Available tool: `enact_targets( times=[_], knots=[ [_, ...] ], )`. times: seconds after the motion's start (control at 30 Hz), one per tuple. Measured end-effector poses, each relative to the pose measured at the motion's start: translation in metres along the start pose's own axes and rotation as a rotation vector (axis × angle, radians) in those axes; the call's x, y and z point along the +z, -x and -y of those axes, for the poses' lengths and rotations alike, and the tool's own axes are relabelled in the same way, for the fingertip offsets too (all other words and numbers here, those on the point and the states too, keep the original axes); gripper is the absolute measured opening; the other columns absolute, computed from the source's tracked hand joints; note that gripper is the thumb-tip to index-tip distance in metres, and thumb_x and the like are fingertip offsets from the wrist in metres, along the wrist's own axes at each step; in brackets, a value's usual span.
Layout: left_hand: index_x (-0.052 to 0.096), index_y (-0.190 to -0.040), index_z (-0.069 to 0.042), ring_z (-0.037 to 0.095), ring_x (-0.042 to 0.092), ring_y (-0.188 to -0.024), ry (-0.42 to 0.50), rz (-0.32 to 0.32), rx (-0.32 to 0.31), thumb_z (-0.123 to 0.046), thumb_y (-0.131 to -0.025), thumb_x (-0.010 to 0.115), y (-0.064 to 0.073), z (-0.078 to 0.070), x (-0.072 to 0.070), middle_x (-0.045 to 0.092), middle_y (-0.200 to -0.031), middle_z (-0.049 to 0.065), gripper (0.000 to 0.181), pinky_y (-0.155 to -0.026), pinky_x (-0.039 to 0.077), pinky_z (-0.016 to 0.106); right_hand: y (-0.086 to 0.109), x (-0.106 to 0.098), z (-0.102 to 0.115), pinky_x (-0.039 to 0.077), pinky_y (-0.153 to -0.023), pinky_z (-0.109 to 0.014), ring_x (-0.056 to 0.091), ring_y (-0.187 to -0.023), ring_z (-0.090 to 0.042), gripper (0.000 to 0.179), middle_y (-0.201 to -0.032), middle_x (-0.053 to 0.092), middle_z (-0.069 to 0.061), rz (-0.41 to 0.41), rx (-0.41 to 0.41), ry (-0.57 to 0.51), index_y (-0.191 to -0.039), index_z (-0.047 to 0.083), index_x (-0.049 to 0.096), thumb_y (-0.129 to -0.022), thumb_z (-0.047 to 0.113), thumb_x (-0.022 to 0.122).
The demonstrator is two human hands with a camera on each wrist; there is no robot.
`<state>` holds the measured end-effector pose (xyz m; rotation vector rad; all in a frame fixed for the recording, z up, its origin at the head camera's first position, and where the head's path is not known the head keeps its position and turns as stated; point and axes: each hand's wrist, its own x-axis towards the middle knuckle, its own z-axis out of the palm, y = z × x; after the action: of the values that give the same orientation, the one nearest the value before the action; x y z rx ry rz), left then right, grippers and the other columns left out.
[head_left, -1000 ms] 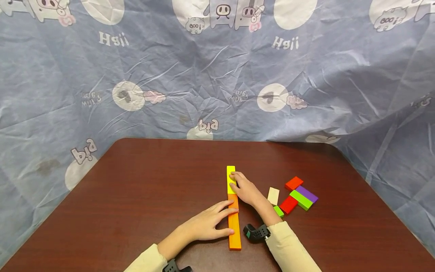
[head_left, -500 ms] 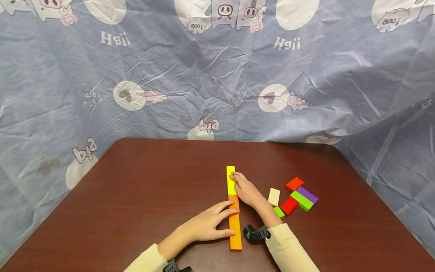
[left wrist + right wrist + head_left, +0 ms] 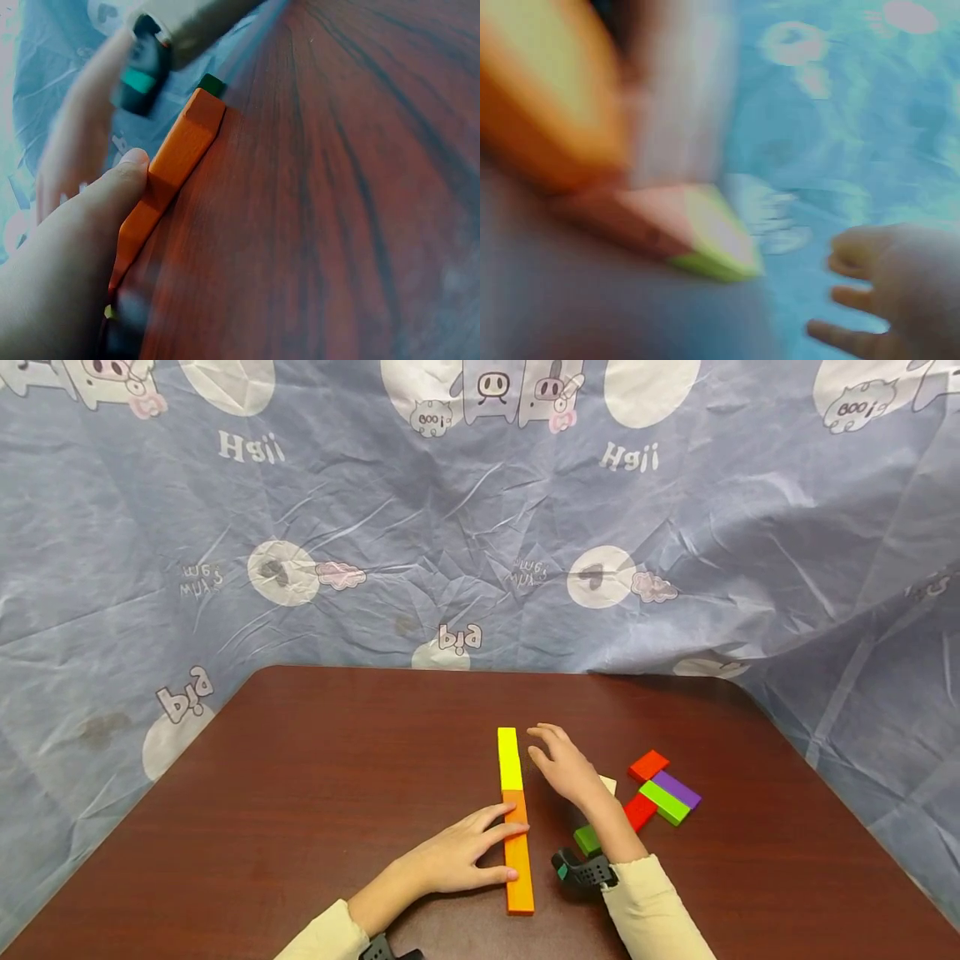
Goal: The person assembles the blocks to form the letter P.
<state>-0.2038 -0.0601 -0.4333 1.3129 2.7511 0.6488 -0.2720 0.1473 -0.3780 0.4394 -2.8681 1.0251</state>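
A screened-off tabletop spot, room type unclear: cartoon-printed cloth (image 3: 420, 510) hangs behind a wood-grained table (image 3: 360, 752).

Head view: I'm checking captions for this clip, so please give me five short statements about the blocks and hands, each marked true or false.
1. The yellow section forms the far end of the block row. True.
2. The right hand grips the yellow section. False: the right hand is apart from it and holds nothing.
3. The left hand touches the orange section of the row. True.
4. The purple block lies to the left of the row. False: it lies to the right, beside a bright green block.
5. The cream block is partly hidden by the right arm. True.
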Motion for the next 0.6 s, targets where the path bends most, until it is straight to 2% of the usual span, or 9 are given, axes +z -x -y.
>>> enact_targets(
  times=[0.17, 0.27, 0.43, 0.53, 0.6],
  knots=[
    [0.032, -0.138, -0.04, 0.02, 0.033, -0.133, -0.009, -0.008, 0.009, -0.063, -0.087, 0.036, 0.0, 0.002, 0.001, 0.021, -0.15, -0.001, 0.055, -0.104, 0.036, 0.042, 0.015, -0.05, 0.016, 0.033, -0.1, -0.055, 0.039, -0.126, -0.036, 0.045, -0.139, 0.037, -0.017, -0.037, 0.003, -0.002, -0.135, 0.007, 0.041, -0.096, 0.028, 0.044],
    [0.034, -0.135, -0.039, 0.02, 0.031, -0.134, 0.019, -0.017, -0.003, -0.063, -0.087, 0.037, 0.0, 0.002, 0.001, 0.02, -0.15, -0.003, 0.054, -0.103, 0.036, 0.043, 0.025, -0.067, 0.018, 0.037, -0.095, -0.055, 0.044, -0.12, -0.037, 0.045, -0.136, 0.041, -0.019, -0.001, 0.022, 0.061, -0.134, 0.006, 0.042, -0.096, 0.031, 0.043],
    [0.041, -0.126, -0.035, 0.02, 0.028, -0.135, 0.035, -0.033, -0.008, -0.062, -0.086, 0.04, 0.0, 0.001, 0.001, 0.02, -0.149, -0.001, 0.048, -0.102, 0.038, 0.042, 0.042, -0.064, 0.004, 0.044, -0.087, -0.052, 0.053, -0.109, -0.035, 0.035, -0.124, 0.052, -0.02, 0.135, 0.047, 0.258, -0.121, 0.002, 0.054, -0.094, 0.022, 0.046],
    [0.042, -0.124, -0.035, 0.02, 0.028, -0.135, 0.017, -0.038, 0.002, -0.062, -0.087, 0.039, 0.001, 0.001, 0.002, 0.02, -0.149, -0.001, 0.047, -0.102, 0.038, 0.042, 0.053, -0.056, -0.008, 0.048, -0.082, -0.048, 0.058, -0.101, -0.032, 0.027, -0.113, 0.057, -0.016, 0.16, 0.032, 0.377, -0.111, 0.001, 0.061, -0.091, 0.016, 0.049],
    [0.042, -0.125, -0.035, 0.019, 0.027, -0.135, 0.01, -0.036, 0.007, -0.063, -0.087, 0.038, 0.0, 0.001, 0.002, 0.02, -0.149, -0.001, 0.047, -0.102, 0.038, 0.042, 0.059, -0.051, -0.013, 0.051, -0.071, -0.042, 0.061, -0.09, -0.028, 0.021, -0.103, 0.058, -0.013, 0.152, 0.011, 0.436, -0.101, 0.002, 0.064, -0.09, 0.014, 0.051]
  ],
)
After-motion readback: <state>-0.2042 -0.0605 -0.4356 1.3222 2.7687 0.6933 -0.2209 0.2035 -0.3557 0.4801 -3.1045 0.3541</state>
